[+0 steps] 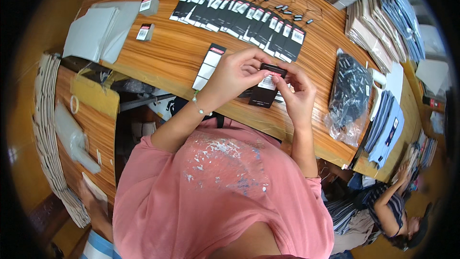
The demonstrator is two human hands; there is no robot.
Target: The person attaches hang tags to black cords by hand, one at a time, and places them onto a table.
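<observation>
A black hang tag (261,98) with a white and red barcode sticker on its upper part is between my two hands, over the near side of the wooden table. My left hand (247,69) pinches the tag's top left, its thumb at the sticker's edge. With thumb and fingers, my right hand (298,86) grips the tag's right side. A dark strip (209,66) with white blank labels and one red-marked label lies next to my left wrist. Beyond my hands, several black hang tags (239,17) with barcode stickers lie fanned in a row, their strings pointing away.
Two small label stacks (145,32) and white papers (91,33) lie left. On the right are a plastic bag of black strings (350,88), bagged garments (371,33) and folded blue garments (385,129). Another person (390,211) works at lower right; another's arm (96,206) shows lower left.
</observation>
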